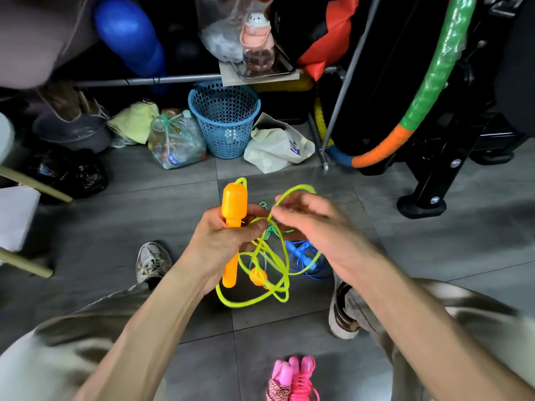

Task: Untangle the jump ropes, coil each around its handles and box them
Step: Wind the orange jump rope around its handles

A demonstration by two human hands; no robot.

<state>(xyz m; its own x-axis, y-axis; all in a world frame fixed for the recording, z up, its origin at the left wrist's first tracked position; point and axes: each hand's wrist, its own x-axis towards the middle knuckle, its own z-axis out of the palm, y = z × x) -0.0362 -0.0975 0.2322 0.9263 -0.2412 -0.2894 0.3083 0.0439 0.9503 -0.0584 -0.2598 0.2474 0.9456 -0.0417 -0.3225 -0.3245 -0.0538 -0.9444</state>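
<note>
My left hand (pixel 223 241) grips an orange handle (pixel 233 209) of the yellow-green jump rope (pixel 252 302), held upright over the grey floor. My right hand (pixel 315 224) pinches a loop of that rope near the handle. The rope's loops hang below both hands, and a second orange handle (pixel 258 276) dangles among them. A blue jump rope (pixel 304 256) lies on the floor under my right hand, with a thin green cord (pixel 270 230) tangled close by. Two coiled pink jump ropes (pixel 292 377) lie on the floor between my legs.
A blue mesh basket (pixel 224 117), a bag of plastic bottles (pixel 175 140) and a white bag (pixel 278 146) stand ahead. A hula hoop (pixel 405 131) leans on black gym equipment at right. A white box (pixel 16 215) sits at the left edge. My shoes (pixel 152 260) flank the ropes.
</note>
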